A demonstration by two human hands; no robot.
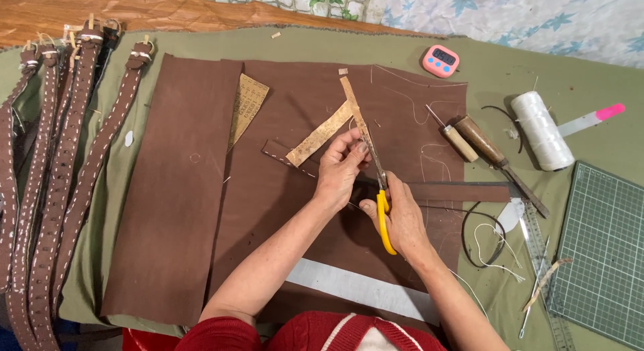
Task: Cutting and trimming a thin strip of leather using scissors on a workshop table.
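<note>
Mid-table on brown leather sheets, the left hand pinches a tan strip while the right hand grips yellow-handled scissors.

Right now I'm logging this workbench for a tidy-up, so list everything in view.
stitched straps: several, brown, far left
leather sheets: two, brown, centre
tan strips: two, centre
scissors: one, yellow handles, right hand
timer: one, pink, top
thread spool: one, white, right
awls: two, wooden handles, right
cutting mat: one, green, far right
left hand: holds a tan strip
right hand: works the scissors
</note>
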